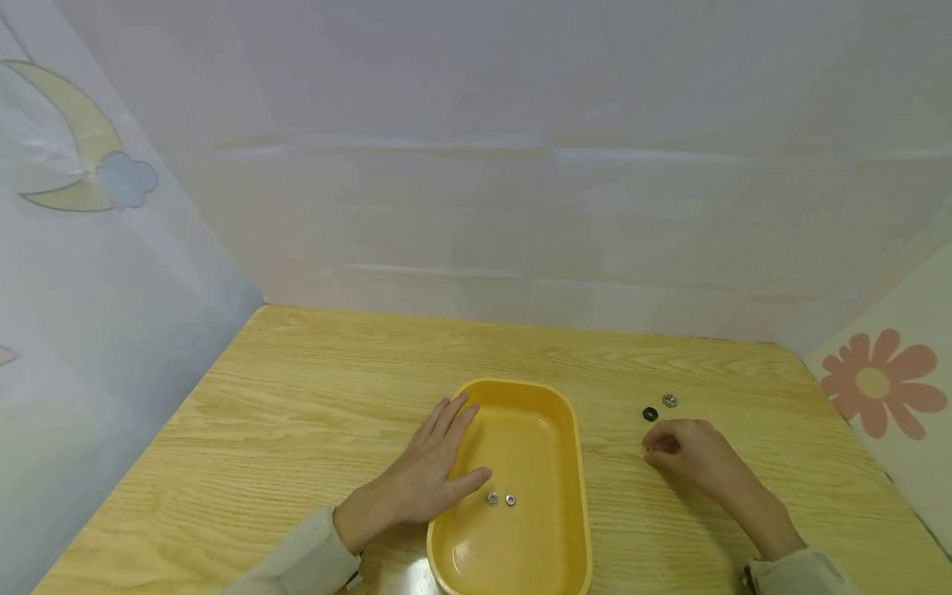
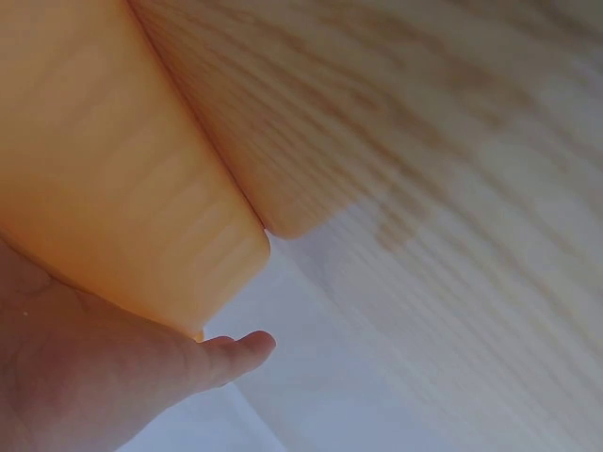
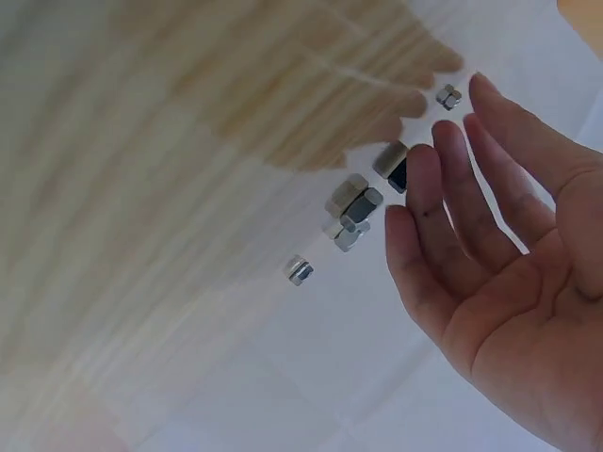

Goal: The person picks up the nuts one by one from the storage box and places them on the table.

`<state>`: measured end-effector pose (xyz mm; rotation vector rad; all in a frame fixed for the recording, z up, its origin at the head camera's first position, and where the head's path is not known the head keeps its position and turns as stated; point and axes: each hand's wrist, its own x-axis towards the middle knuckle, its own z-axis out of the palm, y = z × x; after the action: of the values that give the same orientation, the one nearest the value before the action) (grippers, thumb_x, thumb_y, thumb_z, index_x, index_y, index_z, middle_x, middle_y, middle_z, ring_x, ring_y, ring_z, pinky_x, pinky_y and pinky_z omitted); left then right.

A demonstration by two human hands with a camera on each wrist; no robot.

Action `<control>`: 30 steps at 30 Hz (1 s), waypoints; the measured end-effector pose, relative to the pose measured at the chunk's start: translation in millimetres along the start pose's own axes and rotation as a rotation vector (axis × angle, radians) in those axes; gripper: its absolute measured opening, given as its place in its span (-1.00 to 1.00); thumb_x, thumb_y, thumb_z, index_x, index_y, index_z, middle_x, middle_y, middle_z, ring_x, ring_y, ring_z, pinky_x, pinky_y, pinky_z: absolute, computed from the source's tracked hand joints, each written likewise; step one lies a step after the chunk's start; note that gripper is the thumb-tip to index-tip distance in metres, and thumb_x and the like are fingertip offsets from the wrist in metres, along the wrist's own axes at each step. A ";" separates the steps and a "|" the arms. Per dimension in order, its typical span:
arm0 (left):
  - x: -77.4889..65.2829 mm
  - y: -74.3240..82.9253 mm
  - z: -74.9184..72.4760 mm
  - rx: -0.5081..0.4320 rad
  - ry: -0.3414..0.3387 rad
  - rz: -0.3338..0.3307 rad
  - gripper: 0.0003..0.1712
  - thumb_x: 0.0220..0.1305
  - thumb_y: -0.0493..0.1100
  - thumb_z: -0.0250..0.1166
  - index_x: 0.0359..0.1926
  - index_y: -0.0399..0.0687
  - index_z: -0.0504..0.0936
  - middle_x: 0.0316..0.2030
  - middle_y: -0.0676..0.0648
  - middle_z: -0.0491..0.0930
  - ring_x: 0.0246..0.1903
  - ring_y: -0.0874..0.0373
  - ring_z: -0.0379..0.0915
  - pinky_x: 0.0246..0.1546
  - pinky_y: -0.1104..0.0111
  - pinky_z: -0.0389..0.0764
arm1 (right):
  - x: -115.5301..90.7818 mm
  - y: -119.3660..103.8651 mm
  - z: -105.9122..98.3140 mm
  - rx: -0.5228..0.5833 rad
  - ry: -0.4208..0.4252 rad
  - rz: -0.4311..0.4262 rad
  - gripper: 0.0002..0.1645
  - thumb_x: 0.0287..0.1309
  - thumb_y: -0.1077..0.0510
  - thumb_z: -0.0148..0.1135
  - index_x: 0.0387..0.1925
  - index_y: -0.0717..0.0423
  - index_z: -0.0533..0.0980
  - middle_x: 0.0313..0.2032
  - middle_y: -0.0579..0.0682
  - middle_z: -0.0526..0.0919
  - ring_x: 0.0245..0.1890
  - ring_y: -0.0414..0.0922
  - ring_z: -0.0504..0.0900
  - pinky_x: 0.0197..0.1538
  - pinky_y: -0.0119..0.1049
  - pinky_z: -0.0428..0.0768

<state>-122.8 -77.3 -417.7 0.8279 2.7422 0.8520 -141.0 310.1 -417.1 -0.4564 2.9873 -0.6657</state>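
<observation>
My left hand (image 1: 426,473) rests with spread, straight fingers over the left rim of a yellow tray (image 1: 583,496). The left wrist view shows this hand (image 2: 104,377) against the tray's outer wall (image 2: 141,188). Two small silver nuts (image 1: 493,498) lie inside the tray near the thumb. On the right, my right hand (image 1: 695,454) hovers low over the table, fingers loosely bent. Just beyond it lie a black nut (image 1: 650,414) and a silver nut (image 1: 669,400). From the right wrist, a small nut (image 3: 448,96) appears near the thumb tip, with another black nut (image 3: 398,174) partly behind the fingers.
The wooden table (image 1: 297,397) is light and glossy, mirroring the nuts. Behind it stands a pale wall (image 1: 476,223); side panels carry a moon (image 1: 70,107) and a pink flower (image 1: 872,383). Another small silver nut (image 3: 298,270) lies apart from the others.
</observation>
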 end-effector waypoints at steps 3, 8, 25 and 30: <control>-0.1 0.2 -0.1 -0.002 -0.002 0.000 -0.06 0.43 0.27 0.04 0.57 -0.11 -0.09 0.59 -0.18 -0.26 0.55 -0.30 -0.42 0.48 -0.25 -0.12 | -3.9 -4.5 -0.5 0.023 0.017 0.015 -0.70 0.11 0.09 0.43 -0.16 0.19 0.67 -0.24 0.04 0.77 -0.29 -0.08 0.69 -0.24 -0.20 0.68; -0.1 0.2 -0.3 -0.003 0.001 -0.002 -0.05 0.42 0.29 0.03 0.57 -0.10 -0.09 0.59 -0.17 -0.26 0.55 -0.29 -0.42 0.48 -0.25 -0.12 | -10.7 -17.5 -0.4 0.043 0.075 0.051 -0.42 0.25 -0.14 0.29 0.13 0.18 0.56 0.12 0.31 0.61 0.10 0.37 0.53 0.11 0.40 0.42; -0.4 0.5 -0.7 0.029 0.012 -0.003 -0.04 0.42 0.30 0.04 0.57 -0.08 -0.10 0.59 -0.16 -0.24 0.56 -0.24 -0.42 0.48 -0.23 -0.10 | -13.2 -77.1 22.8 -0.051 0.242 -0.149 -0.18 0.31 -0.19 0.22 0.45 0.07 0.26 0.45 0.20 0.24 0.37 0.28 0.30 0.18 0.38 0.40; 0.2 3.2 -2.6 0.046 0.023 0.003 -0.04 0.41 0.28 0.08 0.57 -0.07 -0.10 0.58 -0.18 -0.21 0.57 -0.23 -0.40 0.48 -0.22 -0.08 | -12.4 -93.7 32.5 -0.085 0.229 -0.216 -0.13 0.26 -0.25 0.24 0.45 0.07 0.26 0.45 0.17 0.26 0.35 0.26 0.37 0.18 0.36 0.43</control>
<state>-122.2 -76.2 -413.7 0.8360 2.7910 0.8072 -99.9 219.6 -407.2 -0.7662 3.2214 -0.6484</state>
